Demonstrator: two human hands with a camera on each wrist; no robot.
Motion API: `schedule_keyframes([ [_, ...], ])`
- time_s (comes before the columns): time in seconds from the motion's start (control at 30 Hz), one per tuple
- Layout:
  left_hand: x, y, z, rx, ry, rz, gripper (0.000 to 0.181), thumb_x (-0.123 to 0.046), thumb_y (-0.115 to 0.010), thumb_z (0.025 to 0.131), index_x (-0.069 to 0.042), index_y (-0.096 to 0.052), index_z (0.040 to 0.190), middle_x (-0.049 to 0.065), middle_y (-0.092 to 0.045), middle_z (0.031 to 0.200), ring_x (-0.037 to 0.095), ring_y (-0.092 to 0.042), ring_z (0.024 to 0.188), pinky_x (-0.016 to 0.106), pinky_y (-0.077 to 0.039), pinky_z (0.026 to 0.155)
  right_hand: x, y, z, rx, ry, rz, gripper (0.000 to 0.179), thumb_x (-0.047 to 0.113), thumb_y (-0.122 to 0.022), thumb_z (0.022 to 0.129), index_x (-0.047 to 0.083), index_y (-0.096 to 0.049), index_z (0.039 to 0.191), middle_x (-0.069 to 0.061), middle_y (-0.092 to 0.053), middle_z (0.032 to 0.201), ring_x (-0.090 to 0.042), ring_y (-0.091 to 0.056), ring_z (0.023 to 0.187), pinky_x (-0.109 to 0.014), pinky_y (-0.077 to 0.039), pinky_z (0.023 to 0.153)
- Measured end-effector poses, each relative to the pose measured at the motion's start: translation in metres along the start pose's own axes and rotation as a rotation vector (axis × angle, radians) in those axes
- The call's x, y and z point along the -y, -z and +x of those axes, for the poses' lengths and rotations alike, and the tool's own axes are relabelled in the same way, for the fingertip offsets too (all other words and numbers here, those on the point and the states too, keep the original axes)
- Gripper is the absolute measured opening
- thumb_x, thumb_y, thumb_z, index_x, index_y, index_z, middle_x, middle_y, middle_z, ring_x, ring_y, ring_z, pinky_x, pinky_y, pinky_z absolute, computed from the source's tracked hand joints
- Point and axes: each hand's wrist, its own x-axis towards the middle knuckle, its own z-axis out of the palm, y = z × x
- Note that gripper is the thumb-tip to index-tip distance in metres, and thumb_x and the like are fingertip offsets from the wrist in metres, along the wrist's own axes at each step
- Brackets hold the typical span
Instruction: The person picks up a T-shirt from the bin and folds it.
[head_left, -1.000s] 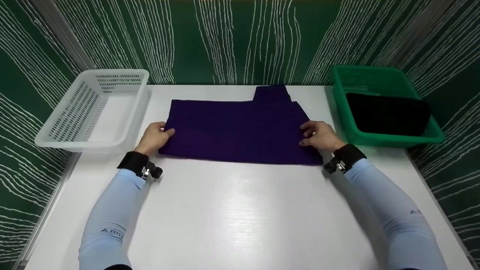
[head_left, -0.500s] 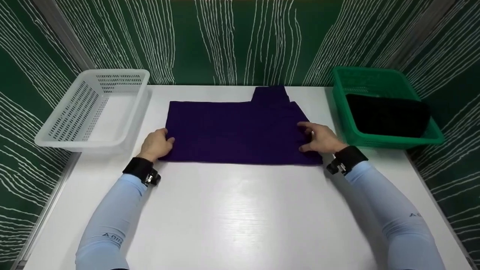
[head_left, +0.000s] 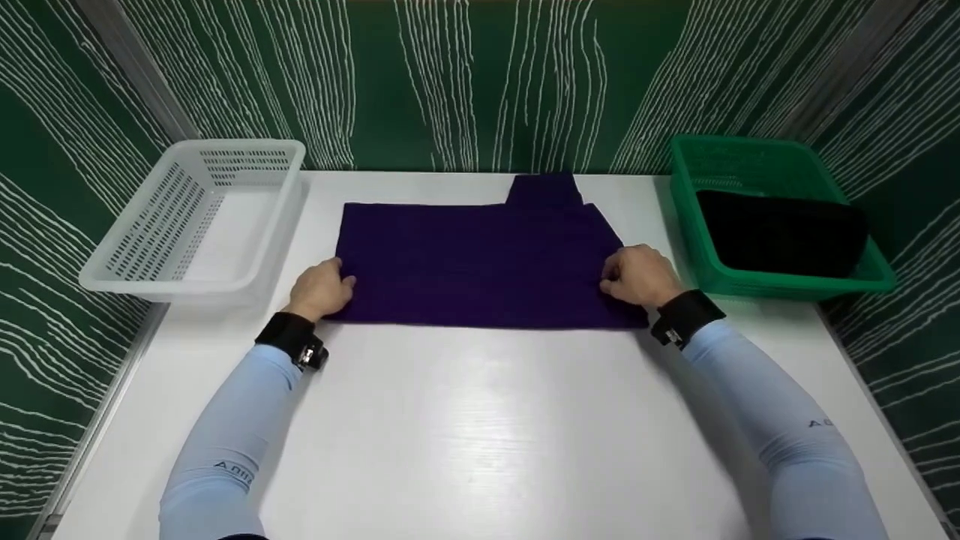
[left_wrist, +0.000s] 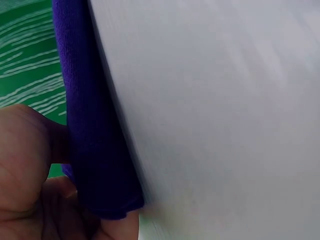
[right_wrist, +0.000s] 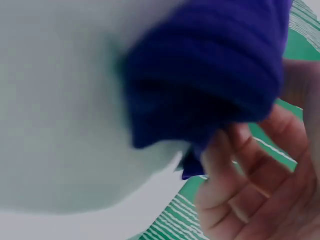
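A purple T-shirt (head_left: 472, 266), folded flat into a wide shape, lies across the table, a short sleeve (head_left: 545, 189) sticking out at the far side. My left hand (head_left: 321, 289) grips its left edge near the front corner, thumb on top. In the left wrist view the fingers (left_wrist: 120, 227) reach beneath the purple cloth (left_wrist: 97, 125). My right hand (head_left: 641, 276) pinches the right end, thumb and fingers drawn together. The right wrist view shows curled fingers (right_wrist: 220, 165) under the layered cloth (right_wrist: 200, 90).
A white perforated basket (head_left: 259, 259) stands at the back left. On the back right is a green basket (head_left: 795, 283) with a black folded cloth (head_left: 784, 232) in it. Green walls with white lines enclose the white table (head_left: 480, 427).
My left hand has come slightly toward the front edge along the T-shirt's left side. My right fingers, apart before, have closed together on the right end. The T-shirt lies nearly as before.
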Motion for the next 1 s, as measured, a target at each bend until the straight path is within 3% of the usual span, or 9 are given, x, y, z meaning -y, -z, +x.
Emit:
schedule_keyframes([
  [0.17, 0.001, -0.001, 0.001, 0.007, 0.007, 0.003, 0.068, -0.035, -0.058, 0.113, 0.008, -0.047, 0.165, 0.033, -0.06, 0.161, 0.053, -0.062, 0.147, 0.065, -0.054, 0.12, 0.004, 0.004, 0.007, 0.022, -0.017, 0.039, 0.024, 0.031, -0.084, 0.092, 0.007, -0.082, 0.092, -0.015, -0.082, 0.092, -0.039, -0.075, 0.091, -0.05, -0.058, 0.078],
  [0.27, 0.0, 0.0, 0.003, 0.019, 0.011, 0.009, 0.069, -0.035, -0.058, 0.113, 0.008, -0.046, 0.166, 0.033, -0.059, 0.162, 0.052, -0.061, 0.148, 0.064, -0.053, 0.121, 0.009, 0.007, 0.016, 0.082, 0.021, 0.051, 0.046, 0.041, -0.079, 0.099, 0.004, -0.078, 0.126, -0.022, -0.078, 0.127, -0.046, -0.073, 0.121, -0.061, -0.059, 0.102],
  [0.43, -0.001, 0.002, 0.005, 0.034, 0.012, 0.013, 0.069, -0.035, -0.057, 0.114, 0.008, -0.044, 0.166, 0.034, -0.057, 0.163, 0.053, -0.059, 0.15, 0.064, -0.051, 0.123, 0.016, 0.011, 0.041, 0.256, 0.016, 0.036, 0.091, 0.064, -0.062, 0.108, 0.003, -0.041, 0.172, -0.032, -0.038, 0.176, -0.057, -0.034, 0.164, -0.074, -0.036, 0.131],
  [0.53, 0.0, 0.001, 0.005, 0.037, 0.018, 0.006, 0.069, -0.035, -0.056, 0.114, 0.008, -0.044, 0.166, 0.034, -0.057, 0.163, 0.053, -0.058, 0.15, 0.064, -0.05, 0.124, 0.018, 0.01, 0.058, 0.328, -0.005, 0.032, 0.091, 0.068, -0.055, 0.11, 0.0, -0.043, 0.17, -0.034, -0.035, 0.178, -0.059, -0.026, 0.167, -0.074, -0.029, 0.135],
  [0.6, -0.001, 0.0, 0.005, 0.04, 0.02, 0.003, 0.069, -0.035, -0.056, 0.114, 0.008, -0.044, 0.166, 0.034, -0.057, 0.164, 0.053, -0.058, 0.151, 0.064, -0.05, 0.125, 0.018, 0.009, 0.066, 0.325, 0.009, 0.044, 0.078, 0.061, -0.063, 0.109, -0.002, -0.06, 0.156, -0.033, -0.053, 0.164, -0.056, -0.044, 0.157, -0.069, -0.039, 0.131],
  [0.7, -0.004, -0.002, 0.005, 0.04, 0.014, 0.005, 0.069, -0.035, -0.056, 0.114, 0.008, -0.044, 0.166, 0.033, -0.057, 0.164, 0.052, -0.058, 0.151, 0.063, -0.05, 0.125, 0.019, 0.009, 0.071, 0.284, 0.025, 0.116, 0.046, 0.044, -0.081, 0.1, 0.002, -0.077, 0.117, -0.019, -0.076, 0.119, -0.04, -0.069, 0.115, -0.049, -0.056, 0.104],
  [0.8, -0.005, -0.003, 0.006, 0.037, 0.013, 0.019, 0.068, -0.034, -0.056, 0.114, 0.008, -0.045, 0.166, 0.033, -0.058, 0.163, 0.051, -0.059, 0.15, 0.062, -0.051, 0.125, 0.023, 0.01, 0.073, 0.274, -0.002, 0.258, 0.033, 0.037, -0.089, 0.094, 0.009, -0.072, 0.103, -0.003, -0.071, 0.095, -0.023, -0.063, 0.092, -0.036, -0.05, 0.085],
  [0.9, -0.005, -0.003, 0.006, 0.033, 0.021, 0.025, 0.067, -0.034, -0.056, 0.114, 0.008, -0.045, 0.166, 0.033, -0.059, 0.162, 0.052, -0.06, 0.149, 0.063, -0.052, 0.123, 0.031, 0.013, 0.074, 0.325, -0.076, 0.38, 0.046, 0.051, -0.077, 0.104, 0.007, -0.072, 0.119, -0.009, -0.074, 0.113, -0.027, -0.066, 0.105, -0.041, -0.052, 0.097],
  [1.0, -0.004, -0.001, 0.006, 0.034, 0.031, 0.029, 0.067, -0.034, -0.056, 0.114, 0.007, -0.044, 0.167, 0.033, -0.058, 0.162, 0.052, -0.06, 0.149, 0.064, -0.052, 0.122, 0.036, 0.016, 0.075, 0.399, -0.138, 0.385, 0.071, 0.065, -0.053, 0.114, 0.001, -0.071, 0.14, -0.024, -0.071, 0.145, -0.042, -0.065, 0.135, -0.055, -0.05, 0.119],
])
